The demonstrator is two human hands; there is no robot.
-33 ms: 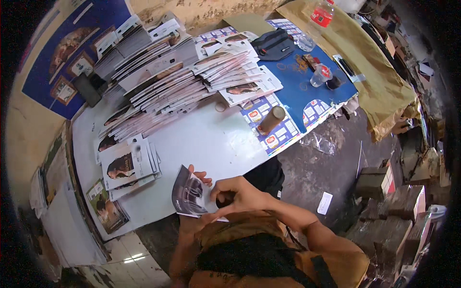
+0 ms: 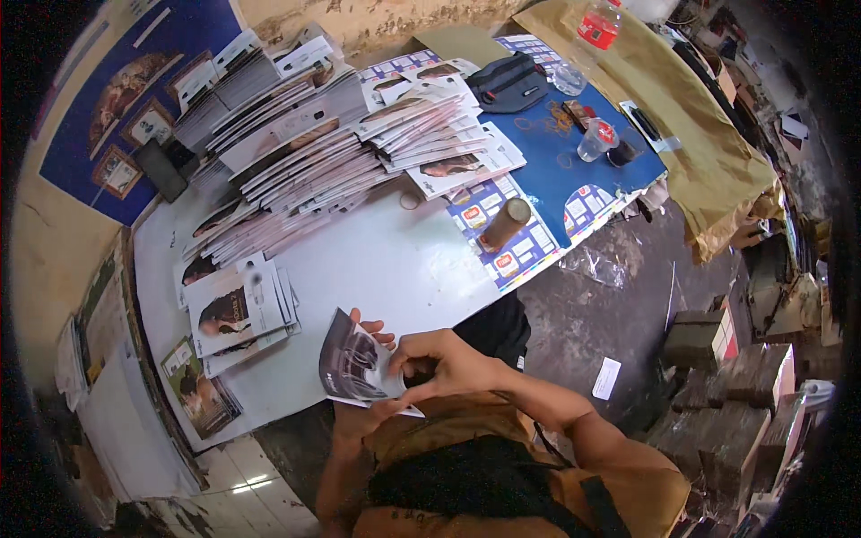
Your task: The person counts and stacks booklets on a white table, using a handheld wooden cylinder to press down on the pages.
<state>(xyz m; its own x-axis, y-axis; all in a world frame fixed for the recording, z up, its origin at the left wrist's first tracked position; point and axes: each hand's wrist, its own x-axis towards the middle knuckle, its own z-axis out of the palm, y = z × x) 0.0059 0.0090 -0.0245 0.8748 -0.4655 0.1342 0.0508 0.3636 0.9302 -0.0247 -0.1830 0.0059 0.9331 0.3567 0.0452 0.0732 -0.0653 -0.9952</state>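
Just off the table's near edge I hold a booklet [image 2: 354, 360] with a dark photo on its cover and pale page edges. My left hand [image 2: 366, 416] supports it from below, its fingertips showing past the far edge and its thumb by the near edge. My right hand [image 2: 444, 360] is curled at the booklet's right side, thumb and fingers closed on the pages. Left of it on the table lies a small pile of white booklets [image 2: 235, 305] with a portrait cover. A green-and-brown booklet [image 2: 199, 387] sits at the table's near left corner.
Tall leaning stacks of booklets [image 2: 305, 170] fill the back of the white table [image 2: 359, 260]. A brown cylinder [image 2: 507, 224] stands right of centre. Beyond are a dark pouch [image 2: 508, 82], plastic cups [image 2: 597, 141] and a bottle [image 2: 599, 27]. Wrapped bundles [image 2: 726, 394] sit at the right.
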